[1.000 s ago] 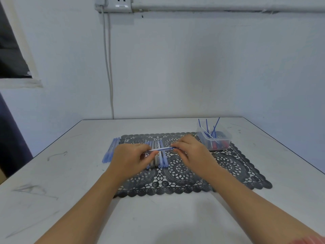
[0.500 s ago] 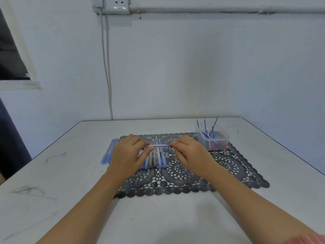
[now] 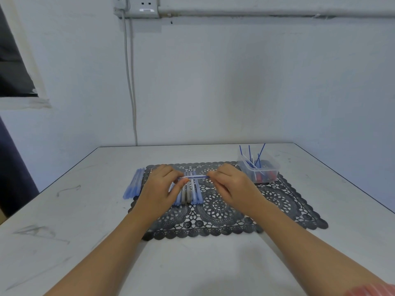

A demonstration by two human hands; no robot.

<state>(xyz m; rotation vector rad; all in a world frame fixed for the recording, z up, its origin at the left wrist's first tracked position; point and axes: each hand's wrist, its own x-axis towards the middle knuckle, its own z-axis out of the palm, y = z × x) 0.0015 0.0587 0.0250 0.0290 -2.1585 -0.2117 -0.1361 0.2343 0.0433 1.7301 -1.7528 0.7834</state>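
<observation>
A thin blue pen (image 3: 193,177) is held level between both hands, just above a black lace mat (image 3: 222,212). My left hand (image 3: 161,189) pinches its left end and my right hand (image 3: 232,184) pinches its right end. Below the held pen, a row of several blue and grey pens (image 3: 189,194) lies on the mat, partly hidden by my left hand. A second group of blue pens (image 3: 133,186) lies off the mat's left edge.
A clear plastic box (image 3: 259,170) with blue and white refills sticking up, and red parts inside, stands on the mat's far right corner. The white table (image 3: 74,221) meets the wall at the back; its right edge runs diagonally.
The hands and the held pen have shifted slightly away from me, over the row of pens. Both grips stay the same.
</observation>
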